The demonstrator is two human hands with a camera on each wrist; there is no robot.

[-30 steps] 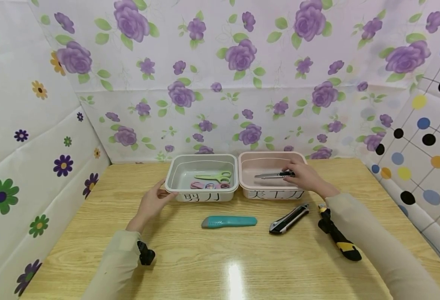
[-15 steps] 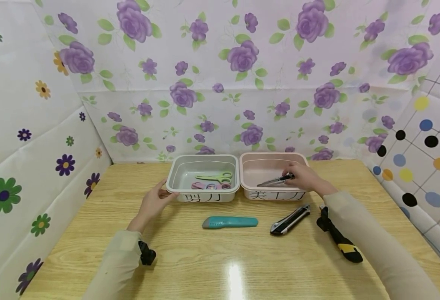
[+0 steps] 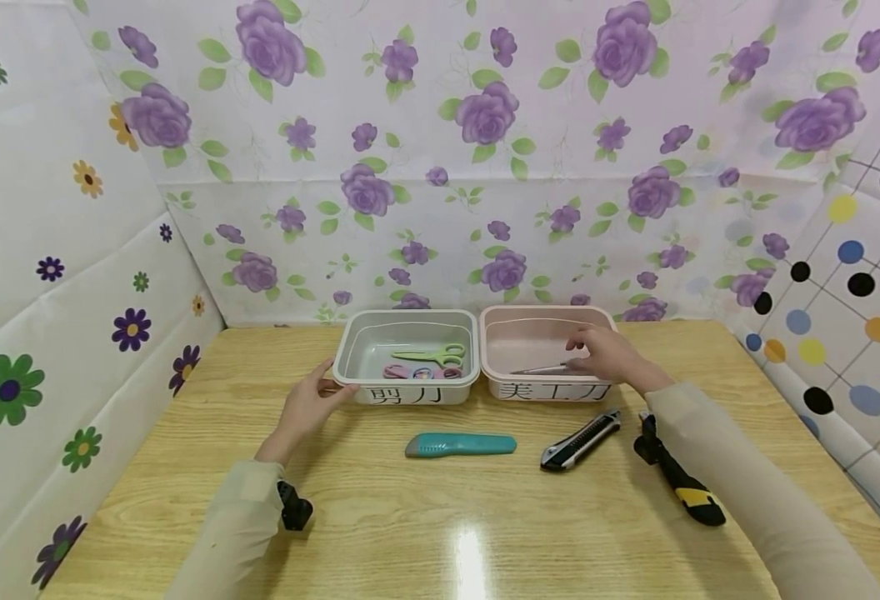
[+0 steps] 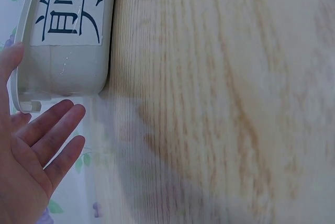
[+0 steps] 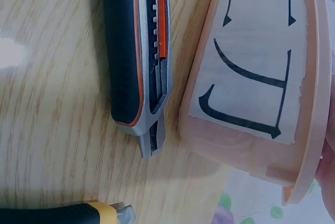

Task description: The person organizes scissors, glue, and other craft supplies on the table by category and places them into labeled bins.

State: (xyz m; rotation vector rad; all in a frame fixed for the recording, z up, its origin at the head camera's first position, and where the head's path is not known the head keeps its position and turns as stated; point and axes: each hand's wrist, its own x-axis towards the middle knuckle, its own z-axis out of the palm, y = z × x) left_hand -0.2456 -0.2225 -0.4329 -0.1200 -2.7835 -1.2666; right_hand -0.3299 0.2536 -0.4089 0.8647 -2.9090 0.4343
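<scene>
My left hand [image 3: 311, 406] rested at the front left corner of a grey bin [image 3: 406, 382], the thumb on its rim and the other fingers straight and spread beside it. My right hand [image 3: 611, 357] reached into the pink bin [image 3: 537, 332] just beside it. There a slim silver knife [image 3: 537, 369] lay low near the front wall, its near end at my thumb; I could not tell whether those fingers gripped it.

Green scissors [image 3: 413, 355] and pink scissors [image 3: 402, 372] sat in the grey bin. On the desk [image 3: 365, 533], in front of the bins, lay a teal knife [image 3: 461, 444], a slanted black-and-silver knife [image 3: 581, 441] and, near my right sleeve [image 3: 740, 475], a black-and-yellow knife [image 3: 698, 502]. Both bins bore white labels with black characters, and a purple-flowered cloth [image 3: 440, 217] hung behind them.
</scene>
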